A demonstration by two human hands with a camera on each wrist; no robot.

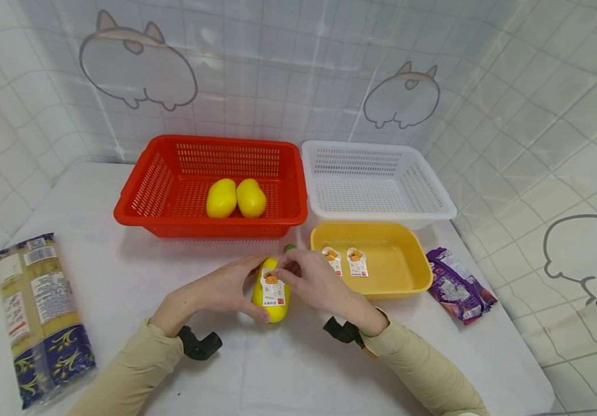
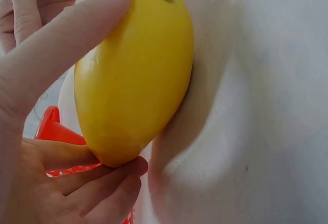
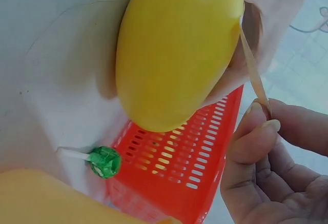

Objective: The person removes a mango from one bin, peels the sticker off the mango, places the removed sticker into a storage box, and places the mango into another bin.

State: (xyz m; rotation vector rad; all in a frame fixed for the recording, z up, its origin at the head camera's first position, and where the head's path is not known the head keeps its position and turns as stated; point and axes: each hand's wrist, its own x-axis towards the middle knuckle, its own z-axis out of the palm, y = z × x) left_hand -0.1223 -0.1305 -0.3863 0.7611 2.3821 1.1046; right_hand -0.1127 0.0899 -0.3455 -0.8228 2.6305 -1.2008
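Note:
A yellow mango [image 1: 276, 314] lies on the white tablecloth in front of the red basket. My left hand [image 1: 220, 287] holds it from the left, the thumb at its near end and the other fingers at its far end, as the left wrist view shows. Between thumb and fingertips, my right hand [image 1: 316, 280] pinches one end of a white label sticker [image 1: 273, 292] printed with mangoes. The right wrist view has this sticker [image 3: 253, 73] edge-on, its lower end against the mango's skin and its pinched end raised off it.
Two mangoes [image 1: 236, 198] sit in the red basket [image 1: 210, 222], beside a white basket [image 1: 381, 216]. A yellow tray [image 1: 397, 289] contains two more stickers [image 1: 357, 263]. Behind my right hand lies a green lollipop [image 3: 105, 161]. Noodle package [image 1: 44, 318] left; purple snack bag [image 1: 459, 286] right.

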